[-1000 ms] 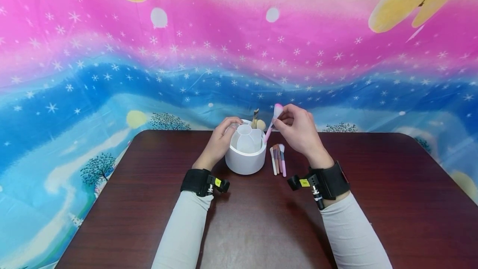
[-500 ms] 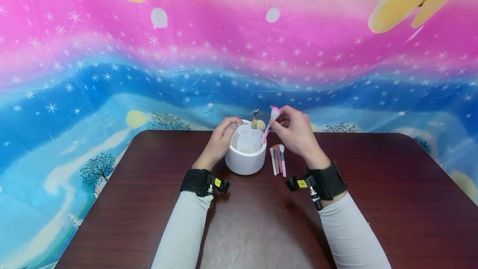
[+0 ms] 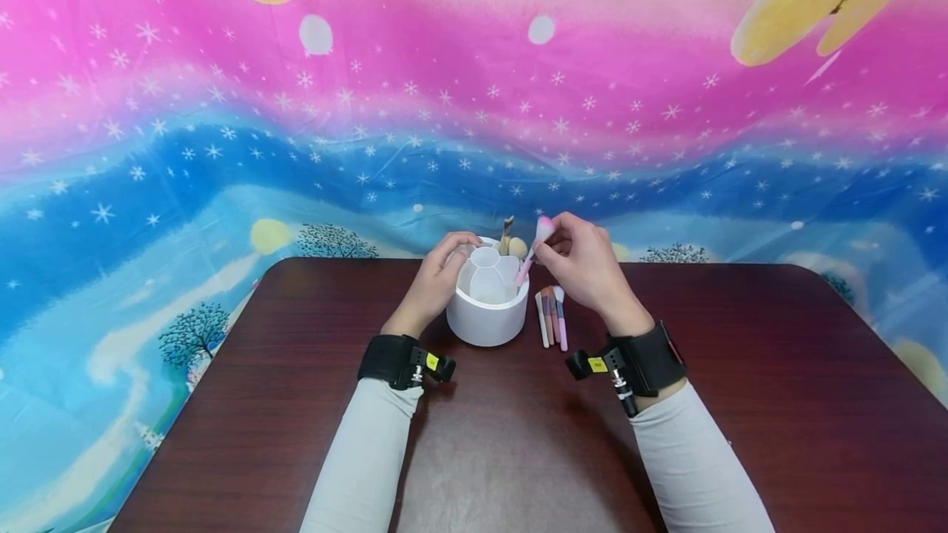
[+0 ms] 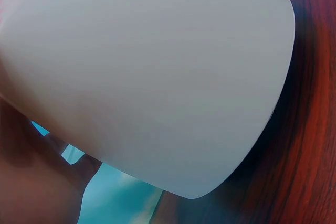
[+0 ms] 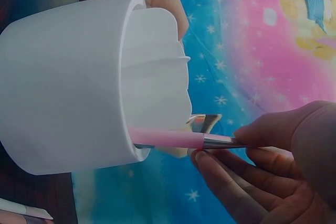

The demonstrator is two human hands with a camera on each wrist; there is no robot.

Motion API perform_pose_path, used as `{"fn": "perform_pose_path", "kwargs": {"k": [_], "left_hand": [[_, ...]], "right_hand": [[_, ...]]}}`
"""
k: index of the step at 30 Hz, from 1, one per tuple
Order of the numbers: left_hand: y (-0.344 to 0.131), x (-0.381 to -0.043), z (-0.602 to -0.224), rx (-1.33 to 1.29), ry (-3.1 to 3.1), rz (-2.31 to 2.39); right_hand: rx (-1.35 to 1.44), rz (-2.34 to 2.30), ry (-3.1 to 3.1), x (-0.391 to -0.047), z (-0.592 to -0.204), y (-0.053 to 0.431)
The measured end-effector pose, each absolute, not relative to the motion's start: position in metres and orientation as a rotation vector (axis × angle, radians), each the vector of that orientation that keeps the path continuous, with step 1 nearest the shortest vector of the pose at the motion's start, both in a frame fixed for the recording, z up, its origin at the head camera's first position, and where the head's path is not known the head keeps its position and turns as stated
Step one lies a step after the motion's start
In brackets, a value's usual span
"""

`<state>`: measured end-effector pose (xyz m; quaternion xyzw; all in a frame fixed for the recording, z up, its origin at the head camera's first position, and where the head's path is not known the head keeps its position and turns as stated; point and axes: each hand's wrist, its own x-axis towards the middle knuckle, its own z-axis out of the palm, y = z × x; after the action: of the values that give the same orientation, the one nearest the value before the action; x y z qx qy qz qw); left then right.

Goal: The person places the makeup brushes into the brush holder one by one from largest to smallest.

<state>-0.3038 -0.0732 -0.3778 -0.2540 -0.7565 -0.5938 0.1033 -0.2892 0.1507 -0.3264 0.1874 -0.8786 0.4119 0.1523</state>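
A white round brush holder (image 3: pixel 485 327) with a divided insert stands on the table. My left hand (image 3: pixel 437 274) grips its left side, fingers at the rim; its wall (image 4: pixel 173 77) fills most of the left wrist view. My right hand (image 3: pixel 585 257) pinches a makeup brush (image 3: pixel 527 260) near its metal ferrule, the pink-and-white bristles up. In the right wrist view the pink handle (image 5: pixel 173 138) slants past the rim into the holder's right side, its lower end hidden inside. A flat brush (image 3: pixel 507 229) and a cream-coloured rounded tip (image 3: pixel 517 247) stick up at the holder's back.
Several more makeup brushes (image 3: pixel 550 319) lie side by side on the dark wooden table (image 3: pixel 489 442), just right of the holder. Behind the table's far edge hangs a printed cloth (image 3: pixel 444 105) with snowflakes.
My right hand has moved slightly left and down, and the pink brush's handle end has gone from beside the rim to inside the holder. The left hand has stayed in place.
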Motion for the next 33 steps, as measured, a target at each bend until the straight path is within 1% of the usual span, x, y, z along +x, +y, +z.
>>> {"fn": "perform_pose_path", "kwargs": {"k": [10,33], "left_hand": [[-0.0735,-0.3036,-0.3780,-0.750,-2.235,-1.756],[-0.0735,-0.3037,-0.3768,-0.743,-2.245,-1.764]], "right_hand": [[0.585,1.109,-2.619,-0.2913,-0.3307,0.1497],[0.604,1.136,-2.651,-0.2898,-0.3297,0.1491]]}}
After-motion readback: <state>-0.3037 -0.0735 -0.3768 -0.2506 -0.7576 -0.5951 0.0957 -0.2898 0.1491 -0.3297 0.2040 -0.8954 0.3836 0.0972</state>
